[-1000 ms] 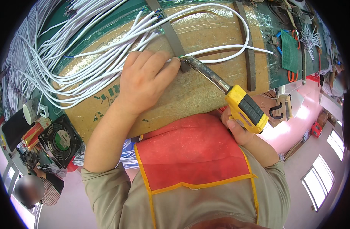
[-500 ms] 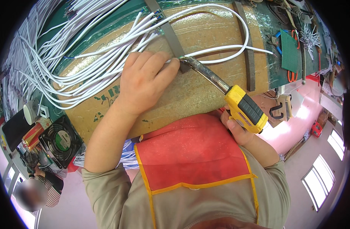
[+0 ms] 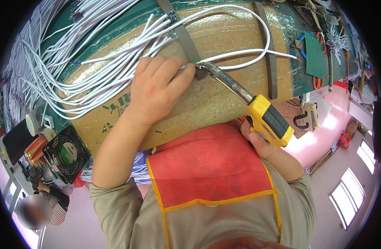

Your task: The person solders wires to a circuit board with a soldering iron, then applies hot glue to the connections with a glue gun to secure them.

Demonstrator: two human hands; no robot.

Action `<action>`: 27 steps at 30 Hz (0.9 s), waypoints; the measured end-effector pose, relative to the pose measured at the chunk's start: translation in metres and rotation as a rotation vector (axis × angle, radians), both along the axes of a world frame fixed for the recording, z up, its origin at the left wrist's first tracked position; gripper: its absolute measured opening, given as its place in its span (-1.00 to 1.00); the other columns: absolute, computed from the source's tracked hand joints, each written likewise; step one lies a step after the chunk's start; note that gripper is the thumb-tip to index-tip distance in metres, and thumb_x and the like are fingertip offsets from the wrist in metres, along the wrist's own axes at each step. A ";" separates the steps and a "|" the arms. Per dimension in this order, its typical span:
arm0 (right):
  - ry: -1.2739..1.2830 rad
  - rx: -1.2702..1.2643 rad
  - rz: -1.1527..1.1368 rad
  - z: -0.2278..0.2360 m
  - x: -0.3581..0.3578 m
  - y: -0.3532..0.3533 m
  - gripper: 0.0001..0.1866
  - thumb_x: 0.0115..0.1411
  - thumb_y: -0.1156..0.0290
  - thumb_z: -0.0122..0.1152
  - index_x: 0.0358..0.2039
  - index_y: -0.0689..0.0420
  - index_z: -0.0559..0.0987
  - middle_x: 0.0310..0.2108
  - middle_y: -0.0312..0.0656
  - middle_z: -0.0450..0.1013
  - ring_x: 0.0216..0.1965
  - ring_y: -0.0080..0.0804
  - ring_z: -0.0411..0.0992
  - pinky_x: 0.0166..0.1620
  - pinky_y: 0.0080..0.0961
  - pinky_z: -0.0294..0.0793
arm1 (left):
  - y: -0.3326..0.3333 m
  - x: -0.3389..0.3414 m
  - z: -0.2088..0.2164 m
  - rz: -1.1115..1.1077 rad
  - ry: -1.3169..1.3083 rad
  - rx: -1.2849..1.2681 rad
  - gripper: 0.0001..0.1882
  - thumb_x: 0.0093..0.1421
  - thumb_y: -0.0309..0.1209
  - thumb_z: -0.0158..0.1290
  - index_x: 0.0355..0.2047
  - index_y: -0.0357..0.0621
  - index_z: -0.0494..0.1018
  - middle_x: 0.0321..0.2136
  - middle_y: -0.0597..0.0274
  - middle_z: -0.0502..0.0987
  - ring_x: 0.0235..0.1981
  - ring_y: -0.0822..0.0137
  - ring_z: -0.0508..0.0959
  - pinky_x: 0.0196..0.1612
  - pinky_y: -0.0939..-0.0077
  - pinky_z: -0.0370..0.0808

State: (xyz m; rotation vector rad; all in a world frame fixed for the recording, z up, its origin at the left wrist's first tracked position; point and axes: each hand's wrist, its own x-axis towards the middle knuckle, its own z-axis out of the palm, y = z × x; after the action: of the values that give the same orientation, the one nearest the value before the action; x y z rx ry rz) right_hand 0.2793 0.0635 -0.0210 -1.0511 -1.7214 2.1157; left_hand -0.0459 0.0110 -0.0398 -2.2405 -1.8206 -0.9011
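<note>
My left hand (image 3: 157, 87) is closed, its fingertips pinched together at the near end of a dark metal bar (image 3: 185, 39); what they hold is hidden. A yellow-and-black soldering gun (image 3: 270, 119) is in my right hand (image 3: 259, 143), its fingers wrapped round the handle. The gun's metal barrel slants up and left, its tip right beside my left fingertips. One white cable (image 3: 236, 67) loops over to the right, and an end lies close to that tip. Several more white cables (image 3: 95, 89) lie left of my left hand, some with small blue-green connectors at the bar.
Brown board (image 3: 223, 97) covers the green table. A second bar (image 3: 270, 62) crosses it at right. Beyond are orange-handled scissors (image 3: 318, 83) and a green mesh piece (image 3: 314, 56). At left stand a black fan (image 3: 66, 154) and bundled cables. Another person (image 3: 53, 205) is at lower left.
The soldering gun and my right hand have shifted very slightly right and down. My left hand and the cables look unmoved.
</note>
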 end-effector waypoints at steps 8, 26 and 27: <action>0.001 -0.018 -0.005 0.009 -0.004 0.002 -0.87 0.23 0.37 0.22 -0.40 0.14 0.51 -0.46 -0.31 0.40 -0.41 -0.45 0.37 -0.30 -0.48 0.36 | 0.000 -0.001 0.001 -0.008 -0.009 -0.002 -0.68 -0.05 -0.54 0.20 -0.22 -0.02 0.60 -0.32 0.30 0.52 -0.34 0.26 0.52 -0.28 0.36 0.37; -0.035 0.030 0.011 0.002 -0.002 -0.001 -0.90 0.23 0.40 0.21 -0.36 0.14 0.52 -0.46 -0.30 0.40 -0.42 -0.43 0.37 -0.32 -0.46 0.36 | 0.002 -0.001 -0.005 -0.007 0.039 0.046 -0.74 0.01 -0.40 0.10 -0.23 -0.02 0.56 -0.32 0.34 0.49 -0.35 0.33 0.47 -0.28 0.40 0.32; -0.024 0.015 0.003 0.002 -0.002 -0.001 -0.90 0.23 0.40 0.20 -0.36 0.15 0.52 -0.46 -0.30 0.41 -0.42 -0.43 0.38 -0.33 -0.46 0.36 | 0.002 -0.001 -0.005 -0.007 0.039 0.048 -0.74 0.01 -0.40 0.10 -0.23 -0.02 0.56 -0.32 0.34 0.49 -0.35 0.33 0.47 -0.28 0.39 0.32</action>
State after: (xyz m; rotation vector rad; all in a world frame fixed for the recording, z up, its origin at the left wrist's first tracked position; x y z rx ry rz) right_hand 0.2778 0.0623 -0.0191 -1.0745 -1.7483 2.0971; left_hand -0.0472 0.0129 -0.0450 -2.2210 -1.7566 -0.8867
